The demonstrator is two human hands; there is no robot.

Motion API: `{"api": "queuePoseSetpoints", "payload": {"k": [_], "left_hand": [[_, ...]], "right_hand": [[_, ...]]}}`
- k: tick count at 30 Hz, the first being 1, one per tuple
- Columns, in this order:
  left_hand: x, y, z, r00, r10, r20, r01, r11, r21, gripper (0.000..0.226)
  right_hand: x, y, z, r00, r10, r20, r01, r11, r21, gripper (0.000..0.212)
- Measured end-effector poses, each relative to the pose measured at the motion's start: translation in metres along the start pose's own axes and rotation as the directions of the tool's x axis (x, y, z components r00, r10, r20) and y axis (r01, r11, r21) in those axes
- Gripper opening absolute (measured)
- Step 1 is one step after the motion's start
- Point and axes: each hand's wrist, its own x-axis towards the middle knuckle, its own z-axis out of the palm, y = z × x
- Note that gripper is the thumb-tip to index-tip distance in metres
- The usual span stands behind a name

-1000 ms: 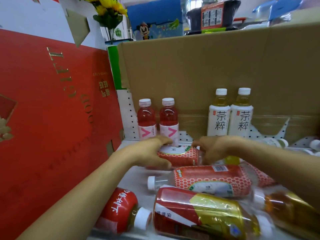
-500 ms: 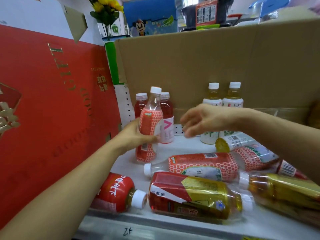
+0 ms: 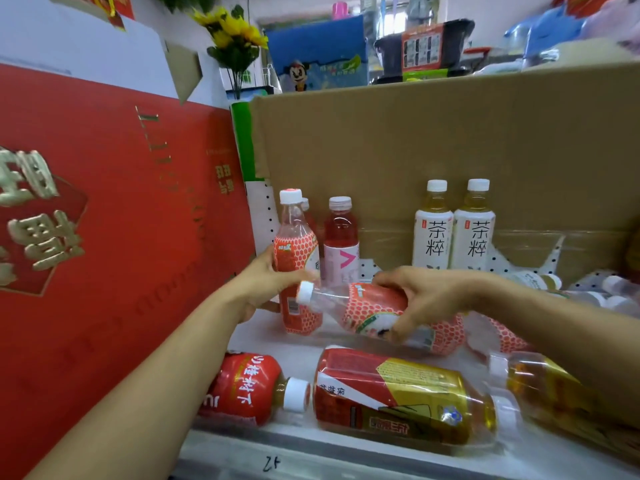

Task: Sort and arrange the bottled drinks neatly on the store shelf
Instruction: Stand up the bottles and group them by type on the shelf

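Note:
My left hand (image 3: 265,285) grips an upright bottle with a red honeycomb label (image 3: 294,252) at the shelf's left, in front of two standing pink drinks (image 3: 341,242). A second honeycomb bottle (image 3: 367,310) is tilted with its cap to the left, and my right hand (image 3: 420,299) grips it from above, just over the shelf. Two white tea bottles (image 3: 453,226) stand upright at the back. Near the front edge lie a red-labelled bottle (image 3: 247,389), a red-and-gold tea bottle (image 3: 401,396) and another gold one (image 3: 540,382).
A big red gift box (image 3: 104,237) walls in the left side. A cardboard sheet (image 3: 450,140) closes the back. More bottles (image 3: 540,282) lie at the right rear. The white shelf's front edge (image 3: 311,459) runs below the lying bottles.
My left hand has stood the honeycomb bottle farther back by the pink drinks. My right hand has dropped from mid-air and taken hold of the second honeycomb bottle, lifting it.

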Motion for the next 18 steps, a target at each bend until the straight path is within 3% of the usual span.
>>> {"api": "queuePoseSetpoints", "payload": {"k": [4,8,14,18], "left_hand": [[0.001,-0.001,-0.003,1.000,0.003,-0.030,-0.006,0.997,-0.077,0.068],[0.003,-0.001,0.003,0.998,0.015,-0.063,-0.020,0.996,-0.085,0.066],[0.011,-0.001,0.006,0.996,0.026,-0.081,-0.031,0.998,-0.058,0.073],[0.010,0.001,0.008,0.999,-0.002,-0.051,0.004,0.999,0.036,0.076]], "right_hand": [[0.009,0.002,-0.002,0.967,-0.054,-0.248,0.128,0.947,0.293,0.062],[0.031,-0.002,0.004,0.909,0.024,-0.417,0.204,0.846,0.492,0.075],[0.054,-0.014,0.015,0.885,0.128,-0.448,0.189,0.780,0.597,0.077],[0.047,-0.021,0.019,0.907,0.172,-0.385,0.103,0.795,0.598,0.045]]}}
